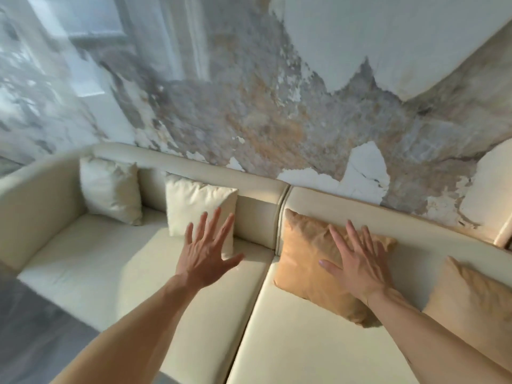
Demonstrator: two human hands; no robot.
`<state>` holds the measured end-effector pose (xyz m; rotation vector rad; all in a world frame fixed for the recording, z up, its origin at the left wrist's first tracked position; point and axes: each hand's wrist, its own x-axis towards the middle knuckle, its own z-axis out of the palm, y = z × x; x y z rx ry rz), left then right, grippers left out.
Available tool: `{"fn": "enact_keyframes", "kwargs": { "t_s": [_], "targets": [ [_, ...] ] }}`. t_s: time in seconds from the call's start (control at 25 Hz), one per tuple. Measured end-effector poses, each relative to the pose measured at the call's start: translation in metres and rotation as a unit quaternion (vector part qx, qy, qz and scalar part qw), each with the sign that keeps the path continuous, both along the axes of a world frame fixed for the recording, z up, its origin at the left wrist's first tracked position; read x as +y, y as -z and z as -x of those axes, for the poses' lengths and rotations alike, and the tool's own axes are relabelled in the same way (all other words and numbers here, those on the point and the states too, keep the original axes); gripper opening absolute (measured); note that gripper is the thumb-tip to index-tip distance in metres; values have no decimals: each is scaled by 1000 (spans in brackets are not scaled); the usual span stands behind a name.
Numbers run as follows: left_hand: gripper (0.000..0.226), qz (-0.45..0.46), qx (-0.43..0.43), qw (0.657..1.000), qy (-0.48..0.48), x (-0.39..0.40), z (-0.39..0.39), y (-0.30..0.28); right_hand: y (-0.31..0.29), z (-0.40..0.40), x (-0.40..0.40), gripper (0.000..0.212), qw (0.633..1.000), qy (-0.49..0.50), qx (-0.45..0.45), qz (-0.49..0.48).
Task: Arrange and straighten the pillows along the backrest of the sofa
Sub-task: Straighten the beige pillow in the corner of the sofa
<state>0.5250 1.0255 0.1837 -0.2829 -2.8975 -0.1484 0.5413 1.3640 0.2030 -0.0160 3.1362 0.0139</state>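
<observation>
Closest to me, both bare forearms reach out over the cream sofa [91, 261], coming in from the bottom edge. My left hand [206, 254] is spread wide, fingers fanned, grip fully open and holding nothing; the fingertips overlap the lower right corner of the white pillow [195, 206], though I can't tell whether they actually touch it or float just in front. My right hand [360, 268] is flat too, grip open, palm laid against the face of the near tan pillow [304, 253], fingers pointing up toward the backrest [260, 214]. That tan pillow leans back against the backrest, tilted, its lower corner resting on the right seat cushion just beside the seam between the two cushions.

Off to the right, a second tan pillow [471, 300] also leans on the backrest, partly covered by my right forearm and cut off by the frame edge. It sits near the first tan one, apart from it.

Moving further out on the left seat, the white pillow stands upright against the backrest. Beyond it, tucked into the far corner where backrest meets armrest, a cream pillow [109, 188] stands slightly tilted, a gap of bare backrest between the two.

Behind the sofa, the wall [277, 115] shows peeling paint, with grey and ochre patches exposed. At the far upper left there's a bright, blurred window area [80, 26]. A grey floor [36, 336] shows at the lower left.
</observation>
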Motion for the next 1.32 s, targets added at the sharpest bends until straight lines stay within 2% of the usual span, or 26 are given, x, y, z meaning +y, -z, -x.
{"fn": "enact_keyframes", "kwargs": {
  "t_s": [0.24,0.52,0.76,0.92,1.12,1.32],
  "targets": [
    [97,-8,34,991,-126,-93,-104,-71,-68,-23,-82,84,995,-97,21,20],
    [100,-12,55,965,-255,-223,-179,-99,-114,-19,-227,86,977,-204,52,21],
    [102,1,84,946,-312,-366,-201,-107,-125,1,-401,86,957,-278,69,37],
    [102,-5,59,931,-360,-465,-204,-109,-128,17,-502,85,959,-272,72,27],
    [103,4,52,932,-358,-555,-198,-105,-129,36,-609,86,954,-288,74,31],
    [103,9,47,928,-369,-632,-174,-96,-114,67,-677,87,953,-294,65,23]
  ]
}}
